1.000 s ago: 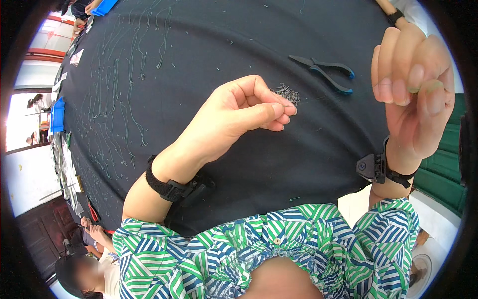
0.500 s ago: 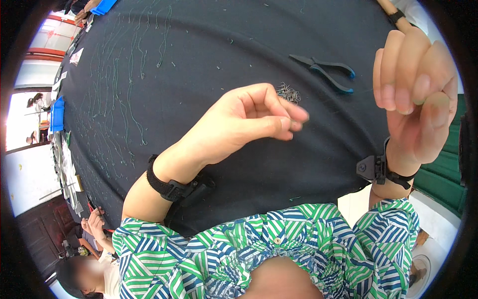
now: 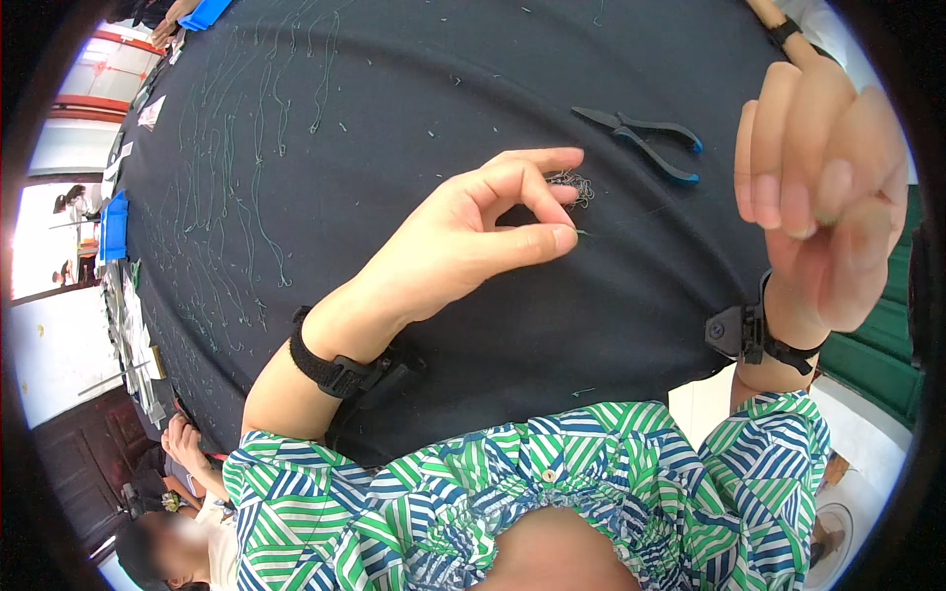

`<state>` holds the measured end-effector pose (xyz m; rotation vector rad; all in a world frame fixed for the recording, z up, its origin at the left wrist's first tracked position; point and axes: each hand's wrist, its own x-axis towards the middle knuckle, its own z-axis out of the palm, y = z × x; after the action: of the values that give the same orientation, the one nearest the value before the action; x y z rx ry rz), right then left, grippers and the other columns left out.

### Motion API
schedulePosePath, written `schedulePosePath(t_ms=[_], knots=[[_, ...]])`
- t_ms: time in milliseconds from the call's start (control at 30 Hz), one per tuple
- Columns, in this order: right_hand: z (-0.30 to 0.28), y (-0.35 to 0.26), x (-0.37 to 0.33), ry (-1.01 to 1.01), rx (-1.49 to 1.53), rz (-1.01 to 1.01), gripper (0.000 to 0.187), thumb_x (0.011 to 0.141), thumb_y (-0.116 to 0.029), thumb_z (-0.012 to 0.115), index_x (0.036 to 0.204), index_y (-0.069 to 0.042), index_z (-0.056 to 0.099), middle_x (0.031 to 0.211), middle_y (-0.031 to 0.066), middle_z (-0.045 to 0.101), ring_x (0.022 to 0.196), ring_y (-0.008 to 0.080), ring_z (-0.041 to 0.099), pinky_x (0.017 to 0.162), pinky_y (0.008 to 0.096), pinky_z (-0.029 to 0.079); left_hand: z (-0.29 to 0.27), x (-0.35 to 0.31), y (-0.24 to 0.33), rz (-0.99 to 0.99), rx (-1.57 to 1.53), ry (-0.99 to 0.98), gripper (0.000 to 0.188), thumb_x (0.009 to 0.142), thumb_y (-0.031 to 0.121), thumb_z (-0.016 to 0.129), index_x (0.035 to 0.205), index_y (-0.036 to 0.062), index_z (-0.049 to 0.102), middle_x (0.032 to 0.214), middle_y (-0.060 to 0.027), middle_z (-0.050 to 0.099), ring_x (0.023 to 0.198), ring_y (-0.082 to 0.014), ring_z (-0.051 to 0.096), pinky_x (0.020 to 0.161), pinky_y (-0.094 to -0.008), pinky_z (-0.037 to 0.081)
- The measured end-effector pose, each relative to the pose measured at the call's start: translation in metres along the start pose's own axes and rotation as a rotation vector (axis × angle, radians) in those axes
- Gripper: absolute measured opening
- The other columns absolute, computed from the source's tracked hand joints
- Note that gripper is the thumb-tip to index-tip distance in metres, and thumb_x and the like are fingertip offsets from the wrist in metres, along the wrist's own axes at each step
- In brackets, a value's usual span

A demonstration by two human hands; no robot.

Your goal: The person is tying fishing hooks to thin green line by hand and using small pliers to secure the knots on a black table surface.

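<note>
My left hand [image 3: 483,222] is closed in a pinch, thumb against index finger, with the other fingers lifted apart. A short green thread end [image 3: 581,233] sticks out of that pinch. At the right, my right hand [image 3: 823,192] is raised and blurred, its fingers curled and the thumb pressed to the index finger. A faint line of thread runs between the hands, and a hint of green shows at the right fingertips. Just behind my left fingers lies a small pile of metal hooks [image 3: 583,189], partly hidden. Beyond it rest pliers with blue-tipped handles [image 3: 631,128], jaws to the left.
Many knotted green threads [image 3: 258,197] are spread over the black cloth [image 3: 473,364] at the left. Blue trays [image 3: 114,225] stand along the far left edge. Another person's hand [image 3: 182,443] is at the lower left; another person's arm [image 3: 788,34] is at the upper right.
My left index and upper fingers have spread, and the green thread end now shows at the pinch. My right hand stays raised, its fingers slightly shifted.
</note>
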<state>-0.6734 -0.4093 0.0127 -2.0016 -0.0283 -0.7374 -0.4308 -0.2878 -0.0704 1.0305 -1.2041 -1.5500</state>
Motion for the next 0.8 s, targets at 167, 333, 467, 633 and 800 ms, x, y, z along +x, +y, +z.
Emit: schedulePosePath(t_ms=[167,333,467,633,800], knots=[[0.002,-0.006,0.002,-0.08,0.068,-0.017,0.028,0.096,-0.044,0.053,0.095,-0.016,0.053,0.079,-0.0037,0.049,0.069,0.0073,0.045,0.058,0.0191,0.04,0.009,0.0,0.0,-0.02,-0.185,-0.085,0.009,0.086,0.0,0.065,0.082,0.0038,0.058,0.131,-0.0197,0.053,0.111,-0.0224,0.059,0.089,-0.0328,0.052],[-0.004,-0.001,-0.004,0.023,0.004,-0.006,0.026,0.098,-0.038,0.051,0.089,-0.014,0.053,0.079,-0.0024,0.049,0.068,0.0081,0.043,0.057,0.0211,0.039,0.01,-0.005,0.008,-0.174,-0.267,-0.183,0.01,0.086,0.001,0.067,0.084,0.0028,0.057,0.099,-0.0157,0.067,0.085,-0.0178,0.066,0.074,-0.028,0.054],[0.008,0.006,0.0,0.192,-0.075,-0.016,0.019,0.098,-0.026,0.051,0.089,-0.009,0.053,0.077,-0.0025,0.045,0.067,0.0093,0.041,0.058,0.0224,0.037,0.004,-0.003,0.013,-0.169,-0.244,-0.114,0.01,0.087,0.003,0.066,0.085,0.0034,0.056,0.099,-0.0134,0.066,0.085,-0.0153,0.065,0.075,-0.0264,0.055],[0.012,0.015,0.006,0.407,-0.523,0.216,0.011,0.095,-0.013,0.055,0.093,-0.003,0.058,0.077,-0.0027,0.052,0.068,0.0064,0.047,0.062,0.02,0.035,-0.009,-0.003,0.015,-0.127,-0.265,0.002,0.008,0.088,0.004,0.064,0.088,0.0042,0.057,0.104,-0.0107,0.063,0.088,-0.0119,0.063,0.077,-0.0251,0.055],[0.013,0.036,0.004,0.242,-0.719,0.388,0.011,0.092,-0.012,0.062,0.1,-0.005,0.06,0.089,-0.0034,0.06,0.068,0.0008,0.049,0.062,0.0158,0.038,-0.015,-0.004,0.015,-0.057,-0.135,0.133,0.006,0.089,0.003,0.064,0.088,0.0043,0.058,0.111,-0.0113,0.062,0.087,-0.0113,0.064,0.078,-0.0241,0.055]])
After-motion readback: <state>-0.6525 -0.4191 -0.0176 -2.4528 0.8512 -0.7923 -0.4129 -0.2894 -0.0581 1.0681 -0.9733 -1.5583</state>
